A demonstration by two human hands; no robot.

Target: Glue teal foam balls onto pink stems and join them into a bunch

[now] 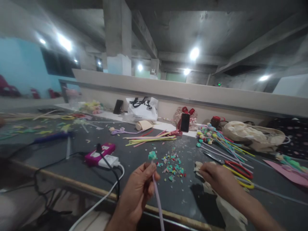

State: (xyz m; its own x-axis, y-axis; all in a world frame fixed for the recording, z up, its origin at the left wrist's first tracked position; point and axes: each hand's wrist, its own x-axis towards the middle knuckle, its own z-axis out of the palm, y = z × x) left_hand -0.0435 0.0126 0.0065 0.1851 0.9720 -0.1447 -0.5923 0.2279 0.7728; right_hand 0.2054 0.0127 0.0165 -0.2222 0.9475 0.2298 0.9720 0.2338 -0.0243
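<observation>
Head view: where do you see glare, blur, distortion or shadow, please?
Head view: the ceiling lights glare with soft halos; head view: the far left is smeared, including the red chairs; head view: the outer edges look stretched; head view: a dark shadow falls on the table beside the right hand.

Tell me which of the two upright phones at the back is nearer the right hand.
The phone in front of the patterned bag. It stands closer to the right hand; the other phone is farther left, beside the white bag.
</observation>
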